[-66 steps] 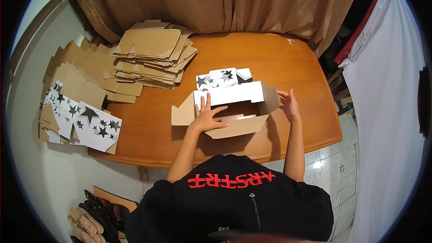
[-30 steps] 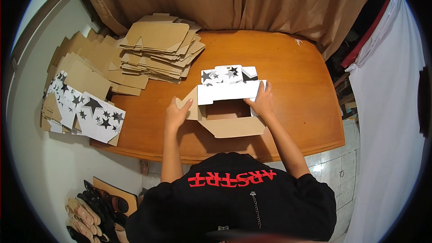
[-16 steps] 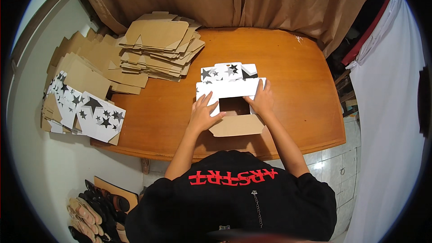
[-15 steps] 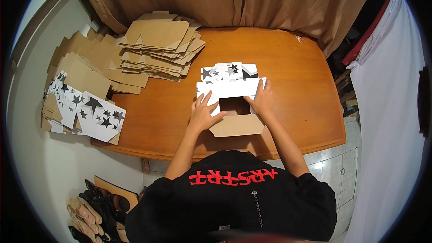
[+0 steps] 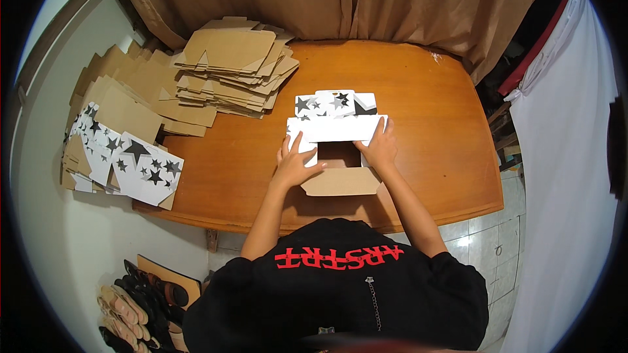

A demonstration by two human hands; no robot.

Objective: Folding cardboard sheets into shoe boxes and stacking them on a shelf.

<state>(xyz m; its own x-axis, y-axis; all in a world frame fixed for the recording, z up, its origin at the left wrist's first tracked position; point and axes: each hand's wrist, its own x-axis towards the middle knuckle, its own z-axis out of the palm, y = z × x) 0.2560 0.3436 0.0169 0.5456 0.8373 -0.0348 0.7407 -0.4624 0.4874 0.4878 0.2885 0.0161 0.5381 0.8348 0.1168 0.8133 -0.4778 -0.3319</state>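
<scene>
A partly folded cardboard box (image 5: 343, 129), white with black and grey stars outside, stands on the table in front of me. Its middle gapes open, and a brown flap (image 5: 341, 184) juts out on the side nearest me. My left hand (image 5: 293, 166) grips the box's left side, thumb pointing inward over the edge. On the opposite side my right hand (image 5: 380, 149) grips the right wall and corner, its thumb by the opening. Beyond the hands, a star-printed flap (image 5: 325, 104) lies folded outward at the far side. Fingertips on the outer walls are partly hidden.
Flat brown cardboard pieces (image 5: 229, 49) are piled at the table's far left. Star-printed cardboard sheets (image 5: 149, 168) overhang the left edge. A wooden table (image 5: 438, 157) carries everything. Shoes (image 5: 124, 314) sit at lower left; a brown curtain (image 5: 418, 0) hangs behind.
Both hands keep their hold on the box. The near brown flap and the box's near end have shifted slightly left; otherwise the scene looks the same.
</scene>
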